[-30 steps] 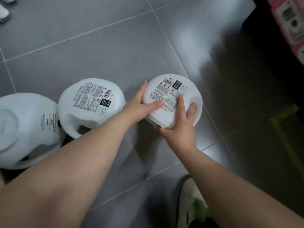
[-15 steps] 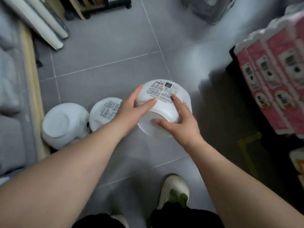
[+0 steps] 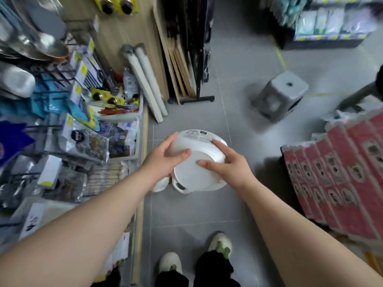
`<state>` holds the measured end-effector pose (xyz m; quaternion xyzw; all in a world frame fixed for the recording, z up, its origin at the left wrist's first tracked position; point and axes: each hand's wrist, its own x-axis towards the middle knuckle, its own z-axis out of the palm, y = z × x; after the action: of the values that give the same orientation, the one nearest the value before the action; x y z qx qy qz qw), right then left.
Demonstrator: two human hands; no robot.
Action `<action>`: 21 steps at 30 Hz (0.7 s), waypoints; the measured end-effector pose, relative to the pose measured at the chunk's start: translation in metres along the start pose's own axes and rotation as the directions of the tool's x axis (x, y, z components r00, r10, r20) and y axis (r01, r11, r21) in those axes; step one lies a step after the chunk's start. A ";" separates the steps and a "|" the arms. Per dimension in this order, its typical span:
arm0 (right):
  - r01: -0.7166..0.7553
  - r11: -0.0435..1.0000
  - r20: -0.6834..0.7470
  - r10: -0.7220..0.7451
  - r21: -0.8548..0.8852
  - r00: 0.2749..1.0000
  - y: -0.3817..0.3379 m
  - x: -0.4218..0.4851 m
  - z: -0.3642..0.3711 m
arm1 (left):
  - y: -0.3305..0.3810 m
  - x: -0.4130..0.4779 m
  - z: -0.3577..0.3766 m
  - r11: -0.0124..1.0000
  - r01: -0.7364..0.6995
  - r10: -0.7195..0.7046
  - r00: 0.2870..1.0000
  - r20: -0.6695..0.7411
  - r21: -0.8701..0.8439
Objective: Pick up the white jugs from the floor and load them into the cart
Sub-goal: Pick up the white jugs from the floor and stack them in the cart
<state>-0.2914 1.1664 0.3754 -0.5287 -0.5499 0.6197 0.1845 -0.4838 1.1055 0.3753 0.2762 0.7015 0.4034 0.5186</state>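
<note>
The white jug is clasped left of the grey stool and nearer the wearer, one side being gripped by curled fingers of the left hand, the other pinched between thumb and fingers of the right hand.

The left hand and the right hand hold a white jug up over the grey floor. The jug is tipped, so its flat round bottom faces the camera. Each hand grips one side, with a thumb on the bottom. Something white peeks out under the left hand, maybe another jug. A grey stool stands farther off. Red packs lean on the right, and shelves full of packets are on the left.
</note>
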 end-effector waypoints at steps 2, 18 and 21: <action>0.025 1.000 0.039 -0.025 0.008 0.999 -0.033 -0.021 0.010 | 0.023 -0.035 -0.019 0.999 -0.022 0.020 0.999 -0.042 -0.033; 0.379 0.921 0.572 -0.265 -0.087 0.776 -0.177 -0.015 0.076 | 0.065 -0.148 -0.084 0.942 -0.243 0.046 0.775 -0.630 -0.231; 0.461 0.879 0.722 -0.239 -0.124 0.649 -0.194 -0.014 0.088 | 0.060 -0.172 -0.063 0.903 -0.314 -0.035 0.625 -0.780 -0.292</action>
<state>-0.4300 1.1759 0.5378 -0.1641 -0.7571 0.6323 0.0032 -0.4926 0.9800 0.5218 0.0201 0.7319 0.6566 0.1811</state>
